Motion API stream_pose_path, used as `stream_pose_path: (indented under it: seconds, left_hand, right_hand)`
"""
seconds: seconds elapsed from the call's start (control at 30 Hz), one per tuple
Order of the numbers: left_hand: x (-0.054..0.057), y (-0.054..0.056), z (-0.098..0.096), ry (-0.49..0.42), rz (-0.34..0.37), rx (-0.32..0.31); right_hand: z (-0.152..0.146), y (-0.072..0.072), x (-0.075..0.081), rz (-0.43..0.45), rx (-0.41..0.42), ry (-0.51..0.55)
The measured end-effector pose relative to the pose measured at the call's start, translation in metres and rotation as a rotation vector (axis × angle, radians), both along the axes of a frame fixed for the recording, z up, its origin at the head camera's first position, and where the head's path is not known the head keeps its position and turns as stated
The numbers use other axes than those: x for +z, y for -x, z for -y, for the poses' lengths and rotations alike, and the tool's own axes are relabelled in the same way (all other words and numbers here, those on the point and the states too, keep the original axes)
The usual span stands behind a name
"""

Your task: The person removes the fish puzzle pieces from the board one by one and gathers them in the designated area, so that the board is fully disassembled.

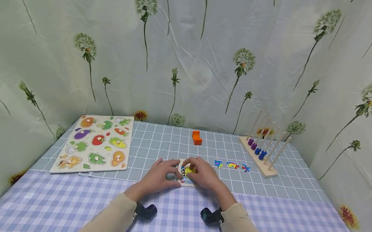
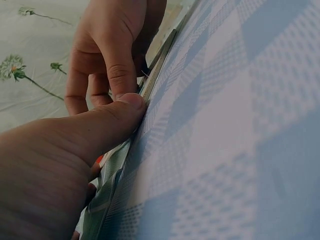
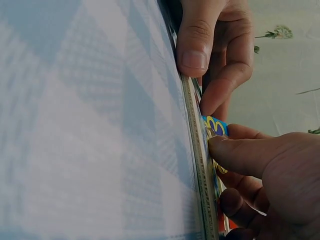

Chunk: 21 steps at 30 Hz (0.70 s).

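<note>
A small wooden puzzle board (image 1: 191, 185) lies between both hands, partly hidden by their fingers. My left hand (image 1: 161, 176) grips its left side, thumb at the near corner and fingers at the far one. In the right wrist view, that thumb presses the board's edge. Over the board, my right hand (image 1: 203, 173) pinches a blue and yellow puzzle piece (image 3: 220, 125) with a purple mark between thumb and fingers. The left index fingertip is close beside this piece. Several loose puzzle pieces (image 1: 232, 165) rest beyond the right hand, in a row.
To the left lies a large vegetable peg puzzle (image 1: 107, 165). An orange toy chair (image 1: 196, 138) stands at the back. A wooden peg rack (image 1: 267, 172) with purple and blue beads is at the right. A checked cloth (image 1: 174, 225) covers the near table.
</note>
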<state>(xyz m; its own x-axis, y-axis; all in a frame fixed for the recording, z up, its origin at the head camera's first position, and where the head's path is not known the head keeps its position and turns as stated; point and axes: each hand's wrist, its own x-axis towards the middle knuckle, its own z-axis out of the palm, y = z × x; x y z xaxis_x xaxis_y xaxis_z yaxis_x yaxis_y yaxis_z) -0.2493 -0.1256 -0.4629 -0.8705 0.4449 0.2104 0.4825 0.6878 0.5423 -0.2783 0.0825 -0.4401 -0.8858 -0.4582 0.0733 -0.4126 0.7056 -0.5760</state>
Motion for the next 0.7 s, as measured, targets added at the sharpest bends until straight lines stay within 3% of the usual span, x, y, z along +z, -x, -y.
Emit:
stream_pose_path:
  seconds: [0.4, 0.7]
  left_hand:
    - [-0.0027, 0.0020, 0.0006, 0.023, -0.004, 0.008]
    - [-0.0034, 0.0028, 0.0018, 0.015, -0.029, -0.009]
  right_hand:
    - [0.0003, 0.0014, 0.0001, -0.034, 0.037, 0.019]
    - [-0.0004, 0.0014, 0.0029, -0.033, 0.116, 0.105]
